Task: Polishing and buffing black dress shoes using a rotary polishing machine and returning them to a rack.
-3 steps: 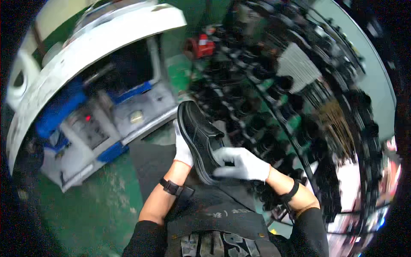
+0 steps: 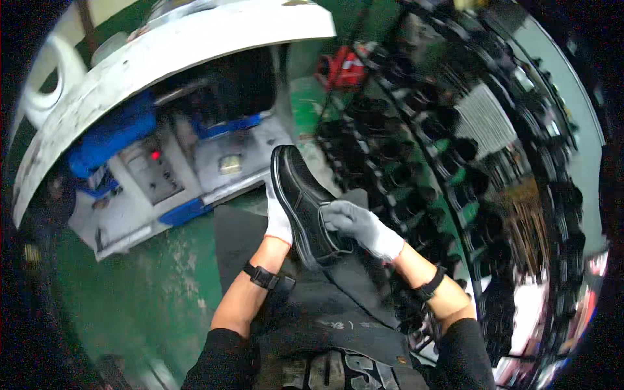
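Note:
A black slip-on shoe [image 2: 302, 205] is held up in front of me, toe pointing away and sole turned to the left. My left hand [image 2: 278, 218], in a white glove, grips it from the sole side; its fingers are hidden behind the shoe. On the other side, my right hand [image 2: 361, 227], gloved in white with greyish fingers, is closed at the shoe's opening. Its curled fingertips touch the upper near the tongue. A dark apron [image 2: 351, 331] hangs below the shoe.
At left stands a white machine [image 2: 214, 42] with blue parts and a red light. Racks with many dark shoes [image 2: 409, 169] fill the right side. A red object [image 2: 344, 68] is at the back, and green floor [image 2: 156, 286] shows at lower left.
My right hand has moved from near the heel up toward the tongue, its fingers curling in. The view has turned, so the machine and racks sit farther right.

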Demonstrator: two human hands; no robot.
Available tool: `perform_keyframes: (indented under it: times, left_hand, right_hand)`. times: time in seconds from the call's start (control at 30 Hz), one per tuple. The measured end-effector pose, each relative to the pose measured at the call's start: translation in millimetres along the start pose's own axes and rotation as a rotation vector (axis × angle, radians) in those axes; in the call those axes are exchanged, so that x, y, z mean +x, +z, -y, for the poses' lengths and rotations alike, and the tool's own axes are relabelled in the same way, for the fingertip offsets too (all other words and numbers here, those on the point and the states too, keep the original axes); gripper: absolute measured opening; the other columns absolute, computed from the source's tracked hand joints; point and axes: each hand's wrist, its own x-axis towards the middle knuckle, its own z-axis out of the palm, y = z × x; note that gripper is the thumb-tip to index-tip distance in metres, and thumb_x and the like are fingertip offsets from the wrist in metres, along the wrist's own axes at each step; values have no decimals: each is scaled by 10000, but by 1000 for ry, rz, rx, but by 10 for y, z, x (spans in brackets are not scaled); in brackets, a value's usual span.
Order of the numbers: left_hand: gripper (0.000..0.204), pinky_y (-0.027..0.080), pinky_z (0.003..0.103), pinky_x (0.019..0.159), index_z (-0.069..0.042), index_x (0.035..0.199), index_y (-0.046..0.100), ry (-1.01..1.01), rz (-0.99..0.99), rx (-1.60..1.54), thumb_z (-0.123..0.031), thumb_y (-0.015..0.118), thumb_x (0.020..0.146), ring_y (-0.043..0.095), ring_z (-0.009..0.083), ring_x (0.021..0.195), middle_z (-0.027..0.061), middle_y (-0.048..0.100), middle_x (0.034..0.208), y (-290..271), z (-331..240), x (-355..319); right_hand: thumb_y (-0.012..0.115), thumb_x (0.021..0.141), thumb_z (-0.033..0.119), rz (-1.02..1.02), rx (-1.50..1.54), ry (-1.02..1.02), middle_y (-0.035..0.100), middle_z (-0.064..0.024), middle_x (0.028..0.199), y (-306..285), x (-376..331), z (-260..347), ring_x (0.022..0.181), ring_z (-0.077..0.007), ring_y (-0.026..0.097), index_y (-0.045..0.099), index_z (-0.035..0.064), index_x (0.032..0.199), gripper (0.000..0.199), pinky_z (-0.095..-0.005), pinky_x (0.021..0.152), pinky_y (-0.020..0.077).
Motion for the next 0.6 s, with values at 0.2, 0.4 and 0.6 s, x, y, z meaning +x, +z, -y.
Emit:
perform_keyframes:
  times: [0.2,0.4,0.6]
  left_hand:
    - [755,393,426,1067,-181,1418,460,91,-182,116,-720,408,892,524,274,1199,77,532,1360,-156,-569,411]
    - [676,508,365,916,-90,1308,553,320,-262,44,-639,396,946,620,241,996,69,640,1189,-463,-1000,882]
    - [813,354,368,1082,-74,1478,342,318,-287,216,-679,361,936,486,260,1225,93,475,1403,-668,-1214,1374]
  right_hand:
    - [365,1045,189,0,280,-270,526,-142,1374,321,1457,-863,1242,-221,523,488,-14,1337,376,-333,1081,382]
    - [381,1037,318,104,918,-116,449,-181,1444,615,2199,-453,1322,-289,429,398,-32,1412,513,-393,1146,275]
    - [391,1031,349,307,1394,178,560,-146,1335,306,2784,-429,1211,-277,526,497,6,1333,469,-393,1069,369]
